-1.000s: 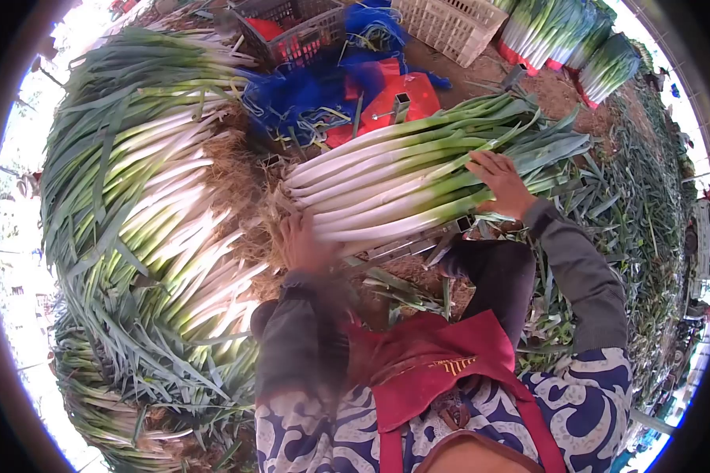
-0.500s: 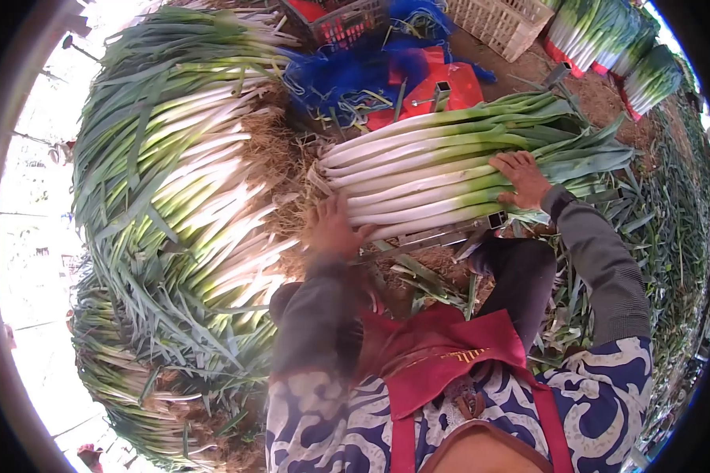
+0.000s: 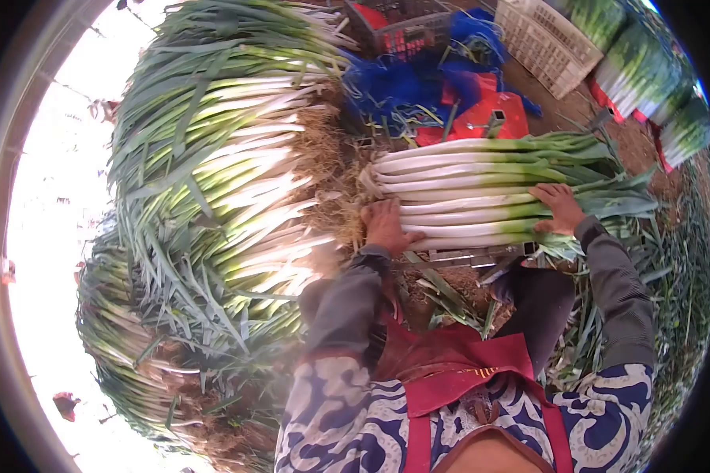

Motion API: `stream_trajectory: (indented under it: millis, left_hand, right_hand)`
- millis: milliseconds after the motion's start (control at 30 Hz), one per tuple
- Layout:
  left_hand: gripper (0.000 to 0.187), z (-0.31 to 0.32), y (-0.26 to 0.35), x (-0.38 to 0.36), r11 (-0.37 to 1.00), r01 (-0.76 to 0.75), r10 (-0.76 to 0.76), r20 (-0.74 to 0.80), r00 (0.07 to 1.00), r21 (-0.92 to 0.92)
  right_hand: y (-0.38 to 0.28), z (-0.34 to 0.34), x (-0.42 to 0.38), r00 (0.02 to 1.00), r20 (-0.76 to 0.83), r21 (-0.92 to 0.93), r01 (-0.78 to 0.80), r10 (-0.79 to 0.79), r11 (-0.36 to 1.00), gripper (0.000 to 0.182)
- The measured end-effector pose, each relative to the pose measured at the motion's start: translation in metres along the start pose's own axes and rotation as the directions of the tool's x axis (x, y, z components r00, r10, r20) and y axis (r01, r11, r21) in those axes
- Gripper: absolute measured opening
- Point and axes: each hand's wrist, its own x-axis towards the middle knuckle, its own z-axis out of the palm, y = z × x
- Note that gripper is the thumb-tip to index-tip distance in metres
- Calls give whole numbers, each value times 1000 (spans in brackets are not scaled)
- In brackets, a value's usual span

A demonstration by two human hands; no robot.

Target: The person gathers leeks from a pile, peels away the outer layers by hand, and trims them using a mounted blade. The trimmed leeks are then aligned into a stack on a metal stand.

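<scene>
Several leeks (image 3: pixel 457 189) lie side by side across a metal frame (image 3: pixel 465 257), white root ends to the left and green leaves to the right. My left hand (image 3: pixel 388 227) rests on the near root end of this row, thumb spread away from the fingers. On the green part of the near leeks lies my right hand (image 3: pixel 558 208), its fingers spread over the stalks. Left of the row is a large heap of leeks (image 3: pixel 244 158), with roots facing the row.
Blue netting (image 3: pixel 402 87) and a red bag (image 3: pixel 497 114) lie behind the row. Beyond are a dark crate (image 3: pixel 410 35) and a beige crate (image 3: pixel 548 43). Packed leek bundles (image 3: pixel 639 71) stand at the back right. Loose leaves (image 3: pixel 670 276) cover the ground at right.
The whole view has shifted, so the scene appears further right. Both hands remain on the leeks in nearly the same places, and my left hand shows more sharply.
</scene>
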Motion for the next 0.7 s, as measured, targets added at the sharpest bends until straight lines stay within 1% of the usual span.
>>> stream_trajectory:
  millis: [33,67,167,200,233,300,367,400,500,533,600,700]
  left_hand:
    - [96,3,-4,1,999,-1,2,4,1000,-36]
    - [92,-4,0,2,999,6,-6,-7,1000,-44]
    - [92,0,-6,-5,979,-27,10,-86,996,-201]
    - [84,-9,-7,-6,929,8,-22,-33,999,-371]
    - [82,-17,-9,-4,955,35,-66,-95,993,-294]
    - [78,-24,-1,4,985,77,-108,-205,973,-155]
    - [77,0,-4,15,994,48,-23,-245,969,98]
    - [77,5,-4,16,971,48,15,-263,965,233]
    - [85,6,1,20,980,138,-133,-42,990,141]
    - [86,6,3,19,981,141,-142,-9,990,133]
    - [87,5,1,19,974,174,-183,57,981,142]
    - [88,31,-14,35,978,208,-208,89,974,9]
  right_hand:
    - [-2,-3,2,1000,10,-2,0,0,1000,86]
    - [-7,-8,6,999,27,-19,-17,17,1000,82]
    - [1,4,11,993,75,55,-91,87,994,73]
    - [-2,16,11,996,4,-34,-85,85,996,60]
    - [1,27,10,995,-76,-68,-72,67,995,57]
    - [-19,27,3,974,-219,-144,-90,57,985,50]
    - [-20,22,1,971,-240,-147,-60,24,987,49]
    - [-22,21,2,968,-252,-140,-30,-6,990,48]
    - [-25,14,3,979,-201,-134,-41,13,990,48]
    - [-25,16,2,975,-223,-164,-38,0,986,49]
    - [-26,15,3,979,-203,-156,-35,3,987,48]
    - [-21,25,13,971,-237,-140,-51,17,989,48]
